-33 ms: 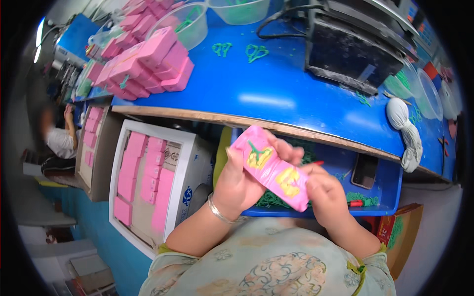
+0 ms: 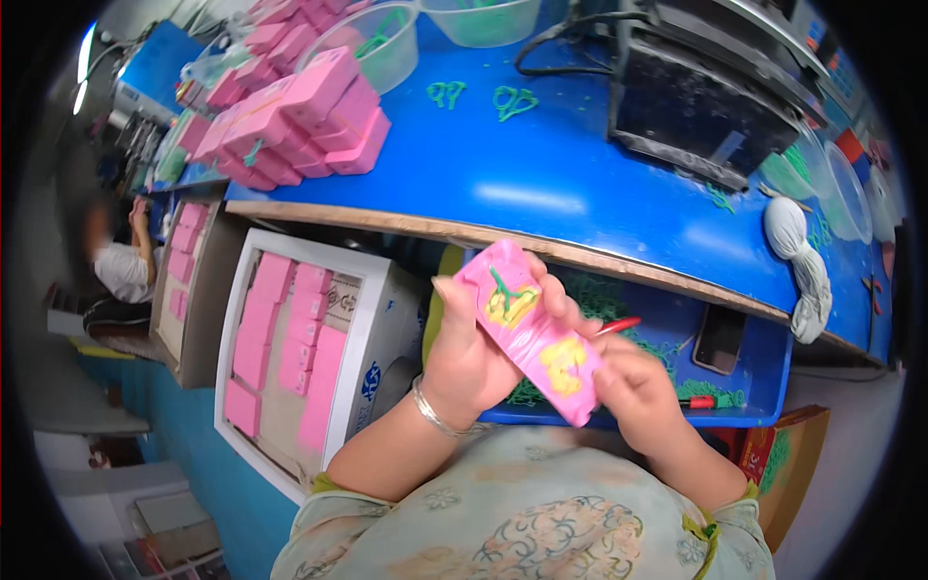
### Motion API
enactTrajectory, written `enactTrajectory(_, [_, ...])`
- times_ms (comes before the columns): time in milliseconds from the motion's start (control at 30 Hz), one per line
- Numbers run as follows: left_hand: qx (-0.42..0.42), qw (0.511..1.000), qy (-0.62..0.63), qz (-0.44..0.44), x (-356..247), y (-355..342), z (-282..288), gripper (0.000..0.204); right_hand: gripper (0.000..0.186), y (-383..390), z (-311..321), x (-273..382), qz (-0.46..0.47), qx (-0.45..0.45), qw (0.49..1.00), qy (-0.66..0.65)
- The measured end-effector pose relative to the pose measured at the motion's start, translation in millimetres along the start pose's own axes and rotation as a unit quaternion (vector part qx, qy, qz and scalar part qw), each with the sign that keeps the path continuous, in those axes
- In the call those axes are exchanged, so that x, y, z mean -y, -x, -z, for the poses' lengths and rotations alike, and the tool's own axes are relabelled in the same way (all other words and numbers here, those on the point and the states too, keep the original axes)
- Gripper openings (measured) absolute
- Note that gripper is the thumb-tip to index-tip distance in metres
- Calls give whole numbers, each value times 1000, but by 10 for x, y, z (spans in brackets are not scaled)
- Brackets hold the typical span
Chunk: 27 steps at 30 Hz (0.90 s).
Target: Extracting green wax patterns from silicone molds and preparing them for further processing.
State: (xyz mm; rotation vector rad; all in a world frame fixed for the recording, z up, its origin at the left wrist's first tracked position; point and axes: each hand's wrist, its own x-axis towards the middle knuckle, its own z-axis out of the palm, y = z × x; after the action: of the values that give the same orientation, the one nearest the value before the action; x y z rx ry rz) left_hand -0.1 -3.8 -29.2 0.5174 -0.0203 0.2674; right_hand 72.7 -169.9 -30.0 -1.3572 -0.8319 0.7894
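A pink, rubbery-looking rectangular mould (image 2: pixel 527 337) is held tilted in front of me. Its face carries a yellow shape with green strips near the upper end and a second yellow shape near the lower end. My left hand (image 2: pixel 474 362) is wrapped round it, thumb along the left side and fingers behind and over the far edge. At the lower right edge, my right hand (image 2: pixel 638 387) pinches with thumb and fingertips. A thin red stick-like piece (image 2: pixel 620 326) shows between the hands; whether a hand holds it cannot be made out.
Below the hands, a blue tray (image 2: pixel 764 401) holds green pieces, a phone (image 2: pixel 717 338) and a red-and-black tool (image 2: pixel 698 400). Pink blocks (image 2: pixel 329 92) are stacked on the blue table (image 2: pixel 580 164). A black machine (image 2: pixel 696 106) stands behind. Left, a white-edged box (image 2: pixel 232 338) contains pink blocks; a person sits beyond.
The mould's lower end has swung slightly left and down, making it steeper. My right fingertips stay at its edge. The whole view has shifted a little.
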Motion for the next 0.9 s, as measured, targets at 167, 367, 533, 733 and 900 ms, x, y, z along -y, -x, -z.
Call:
enactTrajectory(167, [16, 992, 69, 105, -52, 36, -25, 79, 22, 69, -64, 66, -136, 188, 971, 59])
enactTrajectory(367, [-106, 974, 108, 168, 34, 82, -156, 42, 59, -66, 40, 160, 166, -37, 973, 154])
enactTrajectory(533, [-98, 979, 81, 159, 147, 167, -154, 32, 64, -273, 29, 363, 181, 5, 942, 281])
enactTrajectory(733, [-228, 956, 14, 187, 127, 120, -224, 39, 59, -205, 11, 333, 239, 40, 926, 289])
enactTrajectory(900, [-133, 974, 52, 175, 105, 146, -222, 46, 57, -188, 11, 300, 187, -60, 930, 312])
